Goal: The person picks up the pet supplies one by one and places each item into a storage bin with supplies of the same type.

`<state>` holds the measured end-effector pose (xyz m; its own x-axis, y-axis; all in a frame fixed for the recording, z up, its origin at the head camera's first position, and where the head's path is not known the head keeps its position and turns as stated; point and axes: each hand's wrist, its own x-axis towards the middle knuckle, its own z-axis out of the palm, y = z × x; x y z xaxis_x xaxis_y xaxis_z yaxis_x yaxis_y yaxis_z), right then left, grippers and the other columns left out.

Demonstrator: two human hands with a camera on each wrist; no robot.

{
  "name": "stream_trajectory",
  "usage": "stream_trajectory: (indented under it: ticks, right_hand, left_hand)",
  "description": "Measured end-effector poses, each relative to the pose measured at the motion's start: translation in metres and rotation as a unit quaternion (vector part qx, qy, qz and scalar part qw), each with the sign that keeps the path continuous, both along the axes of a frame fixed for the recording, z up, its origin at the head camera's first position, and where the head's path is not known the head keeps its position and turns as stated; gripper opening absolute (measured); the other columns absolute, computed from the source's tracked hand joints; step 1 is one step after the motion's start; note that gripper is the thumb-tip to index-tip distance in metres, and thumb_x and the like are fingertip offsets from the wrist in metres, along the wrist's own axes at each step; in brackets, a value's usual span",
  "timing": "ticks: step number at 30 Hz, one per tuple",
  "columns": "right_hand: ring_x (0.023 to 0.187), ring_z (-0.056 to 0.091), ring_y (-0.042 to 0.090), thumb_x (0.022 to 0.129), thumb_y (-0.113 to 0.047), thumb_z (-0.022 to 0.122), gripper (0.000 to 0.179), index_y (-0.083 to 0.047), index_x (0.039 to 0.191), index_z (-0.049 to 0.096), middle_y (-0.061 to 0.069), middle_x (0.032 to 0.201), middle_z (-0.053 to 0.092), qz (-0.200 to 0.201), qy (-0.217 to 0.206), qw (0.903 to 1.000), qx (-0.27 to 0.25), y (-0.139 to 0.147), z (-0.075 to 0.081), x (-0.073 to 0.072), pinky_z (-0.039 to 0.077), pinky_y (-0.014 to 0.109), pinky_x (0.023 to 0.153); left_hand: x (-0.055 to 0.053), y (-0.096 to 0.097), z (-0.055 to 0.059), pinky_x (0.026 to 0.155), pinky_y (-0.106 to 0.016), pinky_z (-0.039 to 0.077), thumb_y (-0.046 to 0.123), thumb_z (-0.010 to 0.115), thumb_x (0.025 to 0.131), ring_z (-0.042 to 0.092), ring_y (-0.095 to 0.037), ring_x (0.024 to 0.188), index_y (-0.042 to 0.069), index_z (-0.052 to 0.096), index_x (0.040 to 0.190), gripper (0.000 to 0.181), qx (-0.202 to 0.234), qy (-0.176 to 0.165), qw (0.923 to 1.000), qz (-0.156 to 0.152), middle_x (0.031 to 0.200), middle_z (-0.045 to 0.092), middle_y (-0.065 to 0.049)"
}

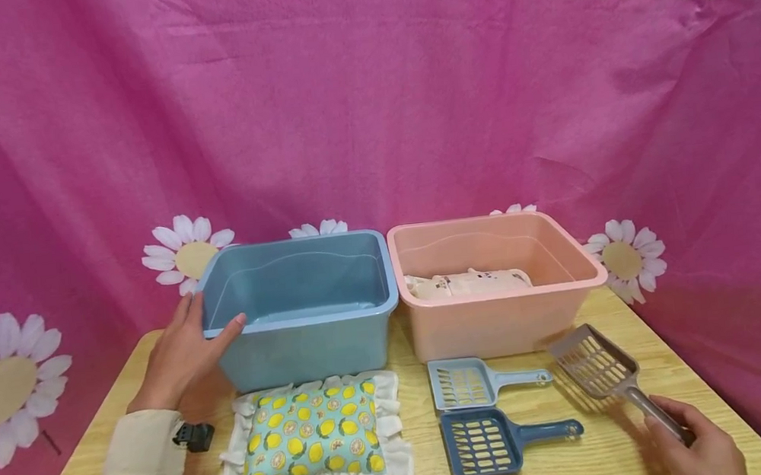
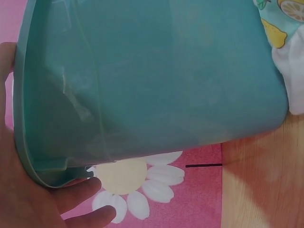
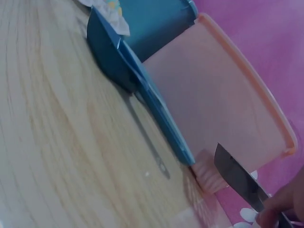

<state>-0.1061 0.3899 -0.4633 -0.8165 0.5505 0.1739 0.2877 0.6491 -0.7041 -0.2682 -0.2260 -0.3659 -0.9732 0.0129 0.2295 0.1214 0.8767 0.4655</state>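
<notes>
My left hand (image 1: 182, 356) rests at the front left corner of an open blue plastic bin (image 1: 305, 355). Its thumb lies along the front rim and its fingers reach along the left side; the left wrist view shows these fingers (image 2: 80, 194) spread loosely past the rim. At the right, my right hand (image 1: 699, 440) grips a grey-brown slotted litter scoop (image 1: 650, 406) by its handle, head tilted up off the table. Near it, a light blue litter scoop (image 1: 514, 378) and a dark blue litter scoop (image 1: 544, 431) lie on the wood, handles pointing right.
Beside the blue bin stands a pink bin (image 1: 492, 326), holding a white printed cloth item (image 1: 474, 283). A lemon-print pillow (image 1: 310, 435) with white ruffles lies before the blue bin on the wooden table (image 1: 608, 460). A magenta flowered cloth (image 1: 369, 116) hangs behind.
</notes>
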Motion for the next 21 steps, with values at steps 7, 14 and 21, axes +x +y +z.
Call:
stream_trajectory:
  ticks: [7, 14, 21]
  right_hand:
    - [0.052, 0.05, 0.003, 0.09, -0.025, 0.068, 0.04, 0.001, 0.119, 0.063, -0.024, 0.072, 0.054, 0.007, 0.043, 0.999, -0.014, -0.006, 0.006, 0.002, 0.041, 0.02, 0.043]
    - [0.049, 0.051, 0.003, 0.089, -0.022, 0.069, 0.038, 0.003, 0.118, 0.063, -0.025, 0.069, 0.054, -0.004, 0.075, 0.9969, -0.025, -0.01, 0.01, 0.001, 0.041, 0.018, 0.042]
    - [0.049, 0.05, 0.001, 0.086, -0.01, 0.071, 0.032, 0.006, 0.113, 0.065, -0.026, 0.072, 0.055, 0.005, 0.14, 0.9894, -0.04, -0.017, 0.008, 0.005, 0.041, 0.015, 0.042]
  left_hand:
    - [-0.001, 0.001, 0.003, 0.091, -0.071, 0.039, 0.067, 0.046, 0.088, 0.035, -0.054, 0.127, 0.0, 0.007, 0.154, 0.101, -0.004, 0.001, 1.0, 0.002, 0.155, 0.015, -0.026]
    - [-0.004, 0.002, 0.005, 0.091, -0.07, 0.04, 0.069, 0.045, 0.088, 0.034, -0.055, 0.128, 0.001, 0.006, 0.154, 0.103, 0.003, -0.005, 1.0, 0.002, 0.156, 0.013, -0.026]
    - [0.0, 0.0, -0.001, 0.088, -0.069, 0.043, 0.067, 0.047, 0.088, 0.036, -0.054, 0.126, 0.001, 0.007, 0.154, 0.101, 0.01, 0.0, 0.9999, -0.001, 0.154, 0.016, -0.027]
